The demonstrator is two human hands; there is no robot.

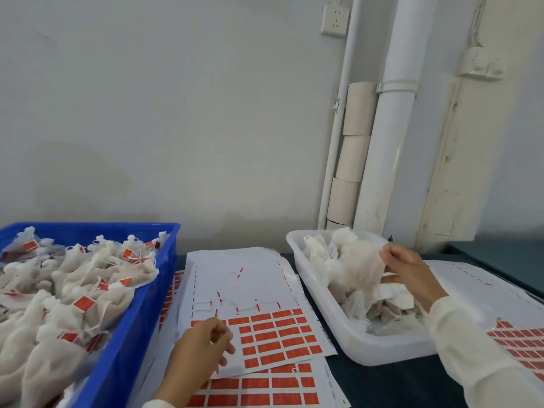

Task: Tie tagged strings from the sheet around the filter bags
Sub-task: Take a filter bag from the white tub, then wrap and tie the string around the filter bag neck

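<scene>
mid-batch: many bags tied, many still waiting.

the blue crate [164, 278] on the left is heaped with tied filter bags [97, 278] carrying red tags, so a good share looks done. the white tray [323, 307] on the right holds a loose pile of untied bags, and the sheet [265, 304] between them has its upper rows stripped, with red tagged strings [279, 334] left below. the right hand [409, 275] has its fingers pinched on an untied bag [359, 266] over the tray; the left hand [203, 346] rests on the sheet, fingers curled at a tag, though whether they grip it i cannot tell.
</scene>
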